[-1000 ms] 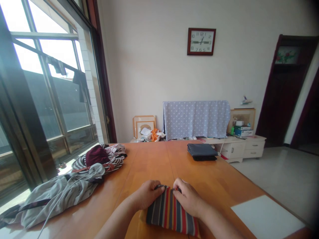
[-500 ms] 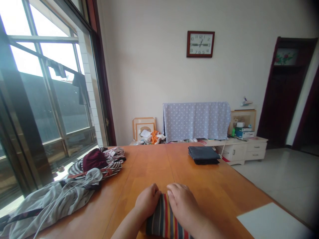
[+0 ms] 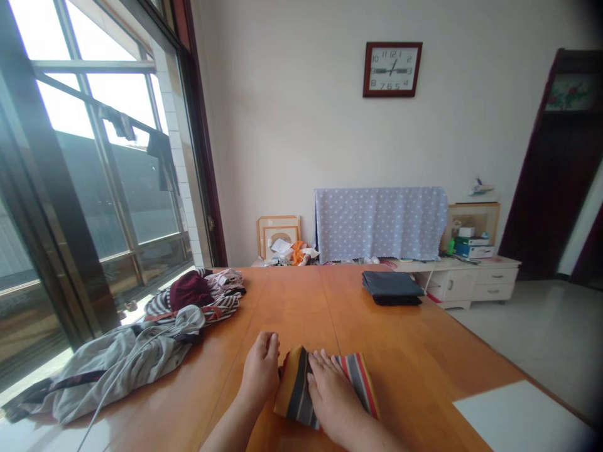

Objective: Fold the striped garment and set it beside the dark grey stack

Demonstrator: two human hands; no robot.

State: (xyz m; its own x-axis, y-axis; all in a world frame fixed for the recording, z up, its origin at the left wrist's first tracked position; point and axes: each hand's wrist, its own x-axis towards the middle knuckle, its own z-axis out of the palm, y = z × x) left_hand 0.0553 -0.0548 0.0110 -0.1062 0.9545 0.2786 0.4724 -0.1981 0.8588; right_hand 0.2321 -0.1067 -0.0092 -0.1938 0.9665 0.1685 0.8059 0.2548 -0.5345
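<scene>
Two bare hands at the near side of the wooden bench (image 3: 282, 307), and the folded striped cloth (image 3: 296, 395) lies on it, low in view toward six o'clock! Right hand (image 3: 332, 389) is laid over it, palm down, its grip apart, fingers stretched toward eleven. Left hand (image 3: 262, 370) is at the cloth's nine o'clock edge, fingers curled; whether that grip is clamped on fabric, you can't tell.

Out at three o'clock from the cloth, a white sheet (image 3: 513, 414) lies flat. Over at nine to ten, a rumpled grey garment (image 3: 127, 364); beyond it at ten, a maroon-and-striped heap (image 3: 191, 292). Up at one o'clock, a dark folded stack (image 3: 392, 287). Past the bench, near half past twelve, hangs a dotted blue cover (image 3: 381, 223), with a wall clock (image 3: 392, 69) high above!
</scene>
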